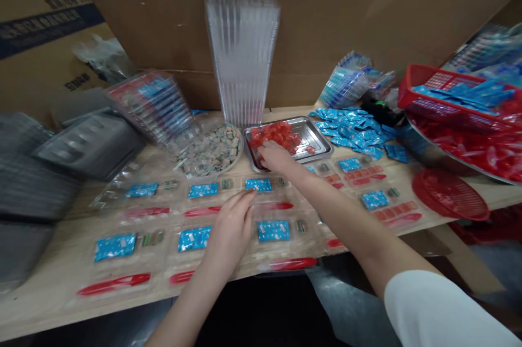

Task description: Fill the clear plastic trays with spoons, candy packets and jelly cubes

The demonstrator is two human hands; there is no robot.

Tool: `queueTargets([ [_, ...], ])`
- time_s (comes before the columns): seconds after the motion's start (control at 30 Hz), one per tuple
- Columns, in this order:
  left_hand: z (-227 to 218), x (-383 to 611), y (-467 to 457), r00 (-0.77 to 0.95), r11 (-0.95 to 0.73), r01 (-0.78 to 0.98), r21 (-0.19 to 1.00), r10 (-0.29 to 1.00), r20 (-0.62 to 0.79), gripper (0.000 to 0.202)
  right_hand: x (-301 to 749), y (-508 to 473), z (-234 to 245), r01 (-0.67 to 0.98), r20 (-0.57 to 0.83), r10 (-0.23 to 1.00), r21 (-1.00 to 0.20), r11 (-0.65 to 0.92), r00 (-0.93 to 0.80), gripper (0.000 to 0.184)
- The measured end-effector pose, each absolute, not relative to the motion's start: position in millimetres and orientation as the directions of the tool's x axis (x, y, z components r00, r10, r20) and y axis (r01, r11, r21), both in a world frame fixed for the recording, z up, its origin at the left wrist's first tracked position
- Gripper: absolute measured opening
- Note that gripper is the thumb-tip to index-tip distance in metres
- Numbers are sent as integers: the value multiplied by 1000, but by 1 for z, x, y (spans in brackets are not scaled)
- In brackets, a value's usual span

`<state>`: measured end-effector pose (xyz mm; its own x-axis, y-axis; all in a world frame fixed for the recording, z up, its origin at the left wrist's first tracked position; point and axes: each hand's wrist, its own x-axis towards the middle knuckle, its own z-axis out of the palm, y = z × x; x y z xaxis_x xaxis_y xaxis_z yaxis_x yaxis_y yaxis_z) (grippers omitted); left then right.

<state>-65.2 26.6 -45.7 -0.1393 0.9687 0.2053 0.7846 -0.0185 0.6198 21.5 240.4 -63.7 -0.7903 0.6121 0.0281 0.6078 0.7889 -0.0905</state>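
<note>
My right hand [274, 155] reaches into a steel tray [316, 137] holding red wrapped pieces [277, 135]; its fingers curl down among them, and what they hold is hidden. My left hand [232, 224] lies flat, fingers stretched out, on a clear plastic tray [228, 211] on the wooden table [49, 303]. Several such clear trays lie in rows, each with a blue packet [273, 230] and a red plastic knife [114, 283].
A round dish of green-striped sweets [210, 152] sits left of the steel tray. A tall stack of clear trays [242, 53] stands behind. Loose blue packets [354, 129], a red basket [452, 94], a red lid [448, 194] and cardboard walls lie around. Grey trays [61, 151] are at left.
</note>
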Motion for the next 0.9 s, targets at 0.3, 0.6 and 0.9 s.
queueTargets([
  [0.3,-46,-69,17,-181,-5,723,691,964,196,33,38,260,-62,694,31,707,-169,700,-706,22],
  [0.6,-45,-60,9,-192,-5,710,704,961,200,32,19,252,-59,675,5,678,-80,733,-735,21],
  [0.9,-46,-61,5,-212,6,696,718,957,198,31,18,249,-70,669,-1,676,-136,730,-737,28],
])
